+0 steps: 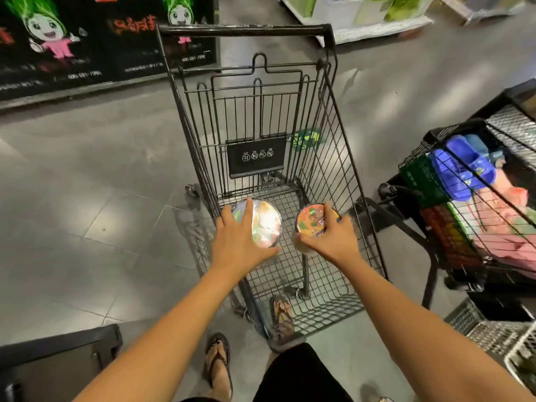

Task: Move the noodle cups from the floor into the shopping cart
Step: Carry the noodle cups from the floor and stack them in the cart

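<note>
A black wire shopping cart [348, 181] stands in front of me, handle at the far end. Inside its basket I hold two noodle cups. My left hand [240, 236] grips the wider cup [268, 221], which has a shiny pale lid, fingers spread over its near left rim. My right hand [333, 236] grips the smaller cup [310, 221] with an orange lid, fingers curled around its right side. Both cups sit low in the basket, near or on the wire floor; contact with it is unclear.
A second cart [435, 134] packed with blue slippers and packaged goods stands close on the right. A black banner with cartoon figures [58, 39] lines the far left. Shelves [377, 27] run along the back right. My sandalled feet [219, 364] stand on the grey tile floor.
</note>
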Motion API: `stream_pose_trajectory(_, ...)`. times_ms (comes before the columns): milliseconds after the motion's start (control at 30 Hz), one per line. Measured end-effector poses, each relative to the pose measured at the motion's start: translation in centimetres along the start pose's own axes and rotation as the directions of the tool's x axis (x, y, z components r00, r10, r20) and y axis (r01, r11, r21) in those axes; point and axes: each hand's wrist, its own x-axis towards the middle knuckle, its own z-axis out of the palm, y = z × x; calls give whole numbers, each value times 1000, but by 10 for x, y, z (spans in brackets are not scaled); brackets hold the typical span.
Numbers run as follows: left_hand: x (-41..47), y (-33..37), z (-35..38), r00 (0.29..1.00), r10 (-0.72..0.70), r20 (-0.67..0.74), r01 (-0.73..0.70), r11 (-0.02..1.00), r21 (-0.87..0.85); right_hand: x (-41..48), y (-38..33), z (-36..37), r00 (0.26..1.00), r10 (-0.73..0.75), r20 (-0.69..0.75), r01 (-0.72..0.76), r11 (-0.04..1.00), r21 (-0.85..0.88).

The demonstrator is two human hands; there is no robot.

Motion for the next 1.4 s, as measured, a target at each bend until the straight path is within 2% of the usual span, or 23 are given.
stream_pose_trajectory(133,42,32,32,998,-60,21,60,998,22,59,13,-7,999,-9,44,9,1000,7)
stream_pose_trajectory(300,105,56,95,971,-232,56,233,972,-7,147,40,0,992,-28,122,29,1000,-8)
stream_pose_trajectory(467,166,54,162,918,-385,92,386,922,13,229,67,29,980,-47,195,60,996,-64)
stream_pose_trajectory(667,212,40,233,882,-464,80,465,885,12,300,93,83,973,-72,218,104,985,-139)
stream_pose_trajectory(867,243,22,283,858,-508,72,508,861,24,345,116,132,975,-101,196,126,985,-119)
stream_pose_trajectory(1067,257,6,299,828,-560,4,560,828,-6,362,134,157,983,-98,158,95,995,29)
stream_pose_trajectory(1400,265,4,290,844,-536,34,529,840,118,361,127,151,975,-116,190,123,992,-24)
